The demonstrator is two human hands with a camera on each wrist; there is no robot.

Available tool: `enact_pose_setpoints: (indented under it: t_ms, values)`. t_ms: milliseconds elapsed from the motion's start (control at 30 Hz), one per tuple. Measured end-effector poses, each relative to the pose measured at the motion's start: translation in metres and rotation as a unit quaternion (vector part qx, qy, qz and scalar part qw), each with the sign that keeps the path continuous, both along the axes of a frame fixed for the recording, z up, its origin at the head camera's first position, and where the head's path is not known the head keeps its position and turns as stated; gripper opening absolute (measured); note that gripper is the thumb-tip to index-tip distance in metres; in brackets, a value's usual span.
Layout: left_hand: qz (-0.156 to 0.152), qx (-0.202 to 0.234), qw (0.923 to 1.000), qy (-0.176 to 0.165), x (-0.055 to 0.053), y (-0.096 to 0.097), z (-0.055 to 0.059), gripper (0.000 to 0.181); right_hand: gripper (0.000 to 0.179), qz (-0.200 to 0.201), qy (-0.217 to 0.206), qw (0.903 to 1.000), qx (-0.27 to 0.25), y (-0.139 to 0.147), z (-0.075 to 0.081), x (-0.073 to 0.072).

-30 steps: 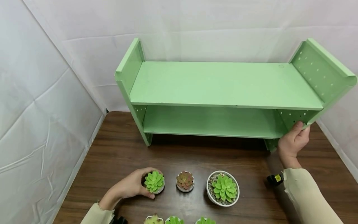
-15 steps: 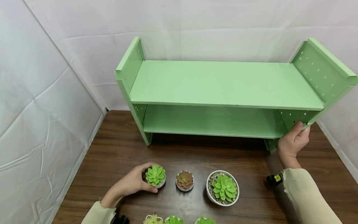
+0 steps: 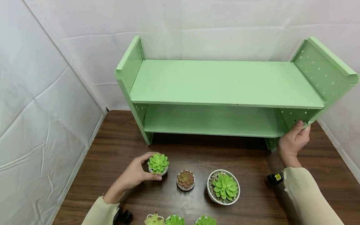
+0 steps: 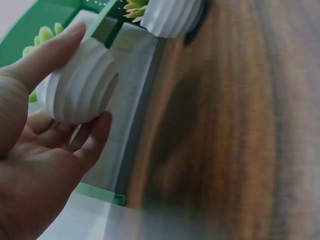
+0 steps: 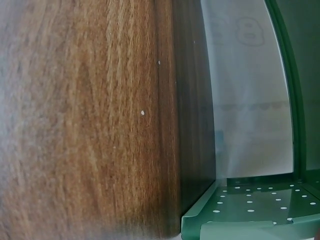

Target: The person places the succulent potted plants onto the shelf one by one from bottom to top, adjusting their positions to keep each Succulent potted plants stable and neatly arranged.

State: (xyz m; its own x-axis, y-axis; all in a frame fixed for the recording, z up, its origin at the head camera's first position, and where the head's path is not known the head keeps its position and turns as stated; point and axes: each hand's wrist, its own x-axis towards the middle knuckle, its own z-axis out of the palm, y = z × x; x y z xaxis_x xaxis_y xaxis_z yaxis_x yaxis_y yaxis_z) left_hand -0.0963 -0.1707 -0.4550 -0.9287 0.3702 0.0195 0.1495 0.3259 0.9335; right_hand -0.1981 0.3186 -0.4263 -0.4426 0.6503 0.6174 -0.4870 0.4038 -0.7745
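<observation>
My left hand (image 3: 135,173) holds a small potted succulent (image 3: 158,163) with bright green leaves, thumb on one side and fingers round the other. In the left wrist view, its white ribbed pot (image 4: 82,85) is off the table and tilted. At the right, my right hand (image 3: 293,140) grips the lower front edge of a green two-tier shelf (image 3: 225,82), at its right side panel. The right wrist view shows that dotted panel (image 5: 265,202) beside the wood, with the hand mostly out of frame. Both shelf boards are bare.
A reddish-brown succulent (image 3: 186,178) stands right of my left hand, then a larger white pot (image 3: 225,187) with gravel and a green succulent. Several more small plants (image 3: 175,220) line the near edge of view. White cloth walls (image 3: 50,103) bound the wooden table (image 3: 101,150).
My left hand has moved the small green succulent away from me and slightly right, toward the shelf. My right hand keeps its grip on the shelf's side.
</observation>
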Motion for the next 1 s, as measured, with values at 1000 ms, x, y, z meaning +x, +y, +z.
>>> enact_pose_setpoints:
  t_ms: [1000]
  values:
    - [0.123, 0.083, 0.9874, 0.054, -0.020, 0.021, 0.026, 0.070, 0.029, 0.005, 0.017, 0.9998, -0.006, 0.001, -0.004, -0.004]
